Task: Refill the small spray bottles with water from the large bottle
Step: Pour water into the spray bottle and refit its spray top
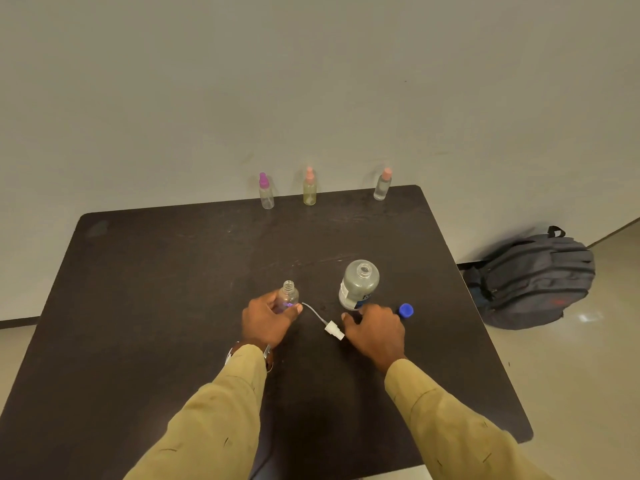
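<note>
The left hand (268,320) was wrapped round a small clear uncapped spray bottle (289,296) standing near the middle of the dark table (156,289); the right hand (375,329), fingers loosely spread and gripping nothing, rested at the base of the large clear open water bottle (358,284). A white spray nozzle with its thin tube (333,329) lay between the hands; a blue cap (406,310) sat just right.

Left hand (266,320) grips open spray bottle (289,296) beside large bottle (358,284).

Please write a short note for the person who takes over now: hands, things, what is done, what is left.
Left hand holds the open small bottle upright on the table. Right hand is at the base of the large bottle, grip unclear.
Done: both uncapped; spray head and blue cap lie on the table.
Left: pour, refit the spray head, then do the three capped bottles at the far edge.
</note>
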